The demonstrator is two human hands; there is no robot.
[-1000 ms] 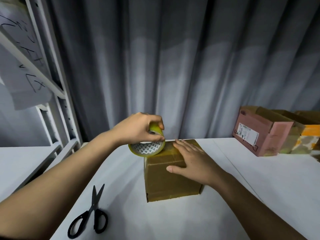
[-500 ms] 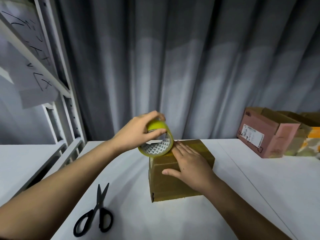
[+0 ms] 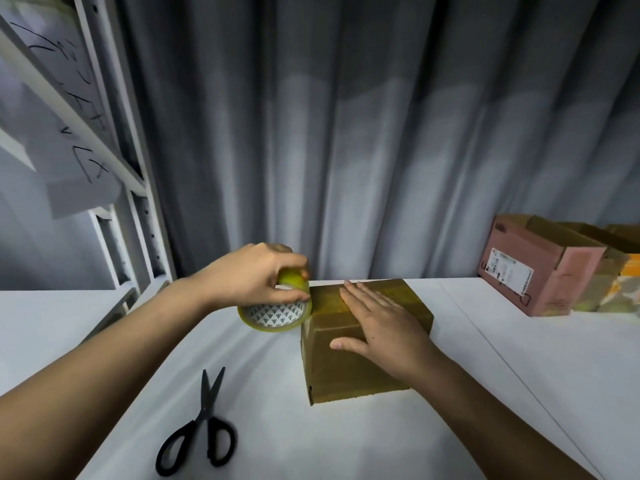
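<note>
A small brown cardboard box [image 3: 349, 372] stands shut on the white table [image 3: 277, 427]. My right hand [image 3: 377, 327] lies flat on the box's top, fingers straight, thumb over the near edge. My left hand [image 3: 252, 275] grips a roll of yellowish packing tape [image 3: 273, 315] with a patterned white core, held just off the box's upper left edge. A strip of tape runs across the box top towards the roll.
Black scissors [image 3: 197, 434] lie on the table near the front left. A pink cardboard box [image 3: 533, 268] and other open boxes sit at the far right. A white metal shelf frame [image 3: 131, 216] with paper sheets stands at left. A grey curtain hangs behind.
The tape roll in my left hand has dropped lower and a little left, off the box's left edge. My right hand stays flat on the box top.
</note>
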